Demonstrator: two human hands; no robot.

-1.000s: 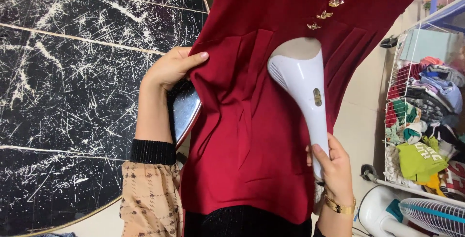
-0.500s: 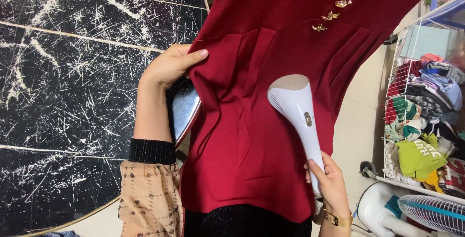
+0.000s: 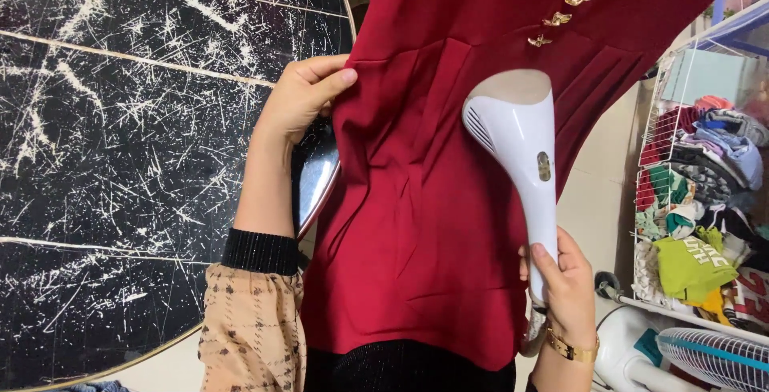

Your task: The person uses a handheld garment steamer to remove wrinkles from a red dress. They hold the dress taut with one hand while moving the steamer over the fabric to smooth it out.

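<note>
The right hand (image 3: pixel 567 288) grips the white steamer (image 3: pixel 517 160) upright against the hanging red garment (image 3: pixel 424 224); the left hand (image 3: pixel 300 96) pinches its side edge taut.

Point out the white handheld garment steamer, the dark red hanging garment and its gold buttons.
white handheld garment steamer (image 3: pixel 525 144), head view, on its neck.
dark red hanging garment (image 3: pixel 416 240), head view, on its front panel.
gold buttons (image 3: pixel 558 19), head view, on the middle one.

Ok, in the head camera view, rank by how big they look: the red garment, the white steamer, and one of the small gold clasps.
1. Red garment, filling the middle of the view.
2. White steamer, held in front of it, nearer the camera.
3. Gold clasp, plainly smallest.
</note>
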